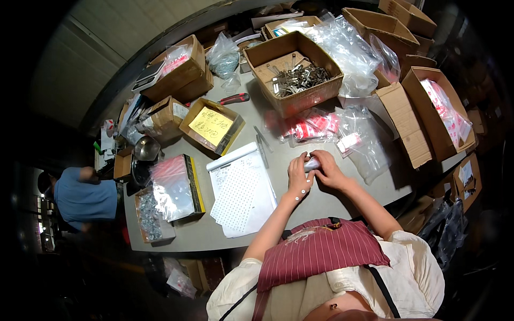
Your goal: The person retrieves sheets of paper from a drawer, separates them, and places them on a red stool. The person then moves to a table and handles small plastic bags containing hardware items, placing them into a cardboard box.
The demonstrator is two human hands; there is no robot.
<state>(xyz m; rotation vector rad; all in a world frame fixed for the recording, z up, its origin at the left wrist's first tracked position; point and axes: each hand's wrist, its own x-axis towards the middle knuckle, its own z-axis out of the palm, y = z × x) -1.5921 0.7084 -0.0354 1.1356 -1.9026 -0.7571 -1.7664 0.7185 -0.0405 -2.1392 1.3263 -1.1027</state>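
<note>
Close together over the grey table, both hands hold a small shiny, pale translucent plastic bundle point(311, 163). My left hand point(299, 175) is closed on its left side, with white round stickers on the hand and wrist. My right hand point(329, 170) curls round it from the right. What the bundle contains is hidden by the fingers. Just beyond the hands lie several clear bags with red-and-white contents point(313, 125). Large clear plastic bags point(367, 147) spread out to the right. Left of my hands are printed paper sheets point(241, 195) with a pair of long metal tweezers point(262, 145) near their top edge.
A cardboard box of metal clips point(252, 53) stands at the back. Right of it is an open box point(420, 128) with red-and-white packets. On the left are a box with a yellow note point(211, 125), a stack of clear bags point(174, 187) and a red-black knife point(234, 99). Another person point(85, 195) is far left.
</note>
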